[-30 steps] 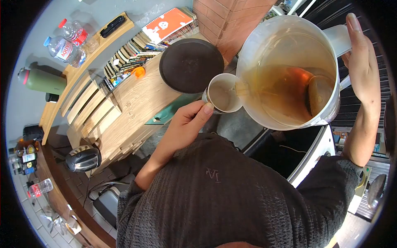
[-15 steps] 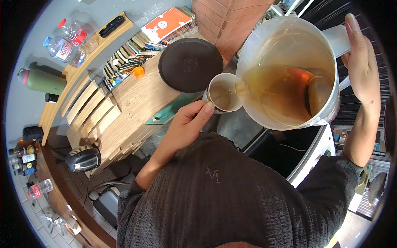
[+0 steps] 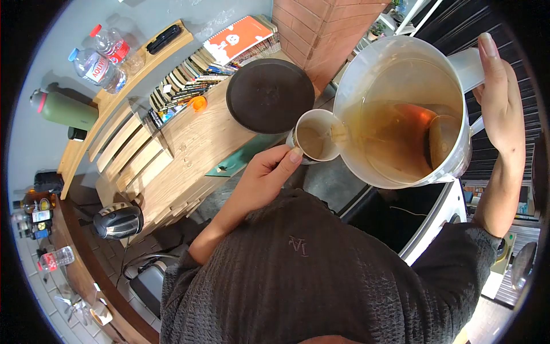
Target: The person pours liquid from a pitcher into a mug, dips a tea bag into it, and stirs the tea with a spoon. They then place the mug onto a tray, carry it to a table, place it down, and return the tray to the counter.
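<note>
My left hand (image 3: 269,172) is closed round a small white cup (image 3: 314,140), thumb at its rim, with brownish liquid inside. In my right hand (image 3: 499,106) is the handle of a large translucent pitcher (image 3: 401,112), which is tilted so that its spout meets the cup's right rim. Amber liquid lies in the pitcher and reaches the spout, and a round dark-edged object shows through it at the lower right. Beyond the cup, a round dark tray (image 3: 270,96) lies on the wooden counter (image 3: 189,146).
Behind the counter stand a row of books (image 3: 186,80) and a brick column (image 3: 321,34). A wall shelf (image 3: 123,92) holds bottles and a green flask (image 3: 69,110). An electric kettle (image 3: 118,221) is at left. A black open bin-like space (image 3: 384,212) lies below the pitcher.
The view has shifted slightly, so the counter, cup and pitcher sit lower in it. The liquid in the cup appears slightly higher. Both hands keep their holds.
</note>
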Demonstrator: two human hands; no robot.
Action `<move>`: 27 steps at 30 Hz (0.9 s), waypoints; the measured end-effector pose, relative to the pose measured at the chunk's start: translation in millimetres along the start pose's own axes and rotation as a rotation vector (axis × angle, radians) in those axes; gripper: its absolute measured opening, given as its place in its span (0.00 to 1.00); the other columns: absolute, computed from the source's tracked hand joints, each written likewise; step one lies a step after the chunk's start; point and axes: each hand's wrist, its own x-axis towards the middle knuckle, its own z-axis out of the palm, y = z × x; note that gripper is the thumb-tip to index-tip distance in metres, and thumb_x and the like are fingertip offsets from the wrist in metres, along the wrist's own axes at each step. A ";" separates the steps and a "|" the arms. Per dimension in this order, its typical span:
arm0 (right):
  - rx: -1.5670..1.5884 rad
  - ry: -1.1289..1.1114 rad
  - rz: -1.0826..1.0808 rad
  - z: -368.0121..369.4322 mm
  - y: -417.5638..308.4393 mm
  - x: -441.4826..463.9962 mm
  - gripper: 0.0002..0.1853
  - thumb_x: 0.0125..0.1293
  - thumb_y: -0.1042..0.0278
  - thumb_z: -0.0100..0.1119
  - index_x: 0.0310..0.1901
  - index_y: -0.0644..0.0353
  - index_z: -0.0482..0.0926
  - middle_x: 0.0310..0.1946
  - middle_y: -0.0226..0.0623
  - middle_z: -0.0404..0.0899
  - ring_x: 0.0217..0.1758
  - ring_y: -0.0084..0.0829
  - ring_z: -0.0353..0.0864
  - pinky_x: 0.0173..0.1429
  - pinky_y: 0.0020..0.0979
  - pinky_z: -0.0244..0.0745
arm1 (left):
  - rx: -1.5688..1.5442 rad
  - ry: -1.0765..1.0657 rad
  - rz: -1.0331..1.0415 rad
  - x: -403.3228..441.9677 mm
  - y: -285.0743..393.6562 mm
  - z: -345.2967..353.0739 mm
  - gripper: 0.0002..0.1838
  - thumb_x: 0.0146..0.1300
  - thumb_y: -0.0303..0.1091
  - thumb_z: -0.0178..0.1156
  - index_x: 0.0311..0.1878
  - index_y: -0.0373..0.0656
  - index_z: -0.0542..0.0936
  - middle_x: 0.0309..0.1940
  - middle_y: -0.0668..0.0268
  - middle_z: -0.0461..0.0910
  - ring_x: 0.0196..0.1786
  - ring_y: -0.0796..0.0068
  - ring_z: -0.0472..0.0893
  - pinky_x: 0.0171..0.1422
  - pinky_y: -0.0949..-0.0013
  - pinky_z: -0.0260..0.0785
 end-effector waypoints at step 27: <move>0.043 -0.001 0.156 6.9 -49.6 8.0 0.32 0.75 0.40 0.32 0.69 0.54 0.66 0.62 0.53 0.67 0.64 0.45 0.72 0.61 0.41 0.75 | -0.057 -0.081 -0.039 -5.3 8.9 -42.7 0.17 0.75 0.42 0.51 0.45 0.35 0.78 0.29 0.79 0.68 0.34 0.89 0.63 0.38 0.79 0.58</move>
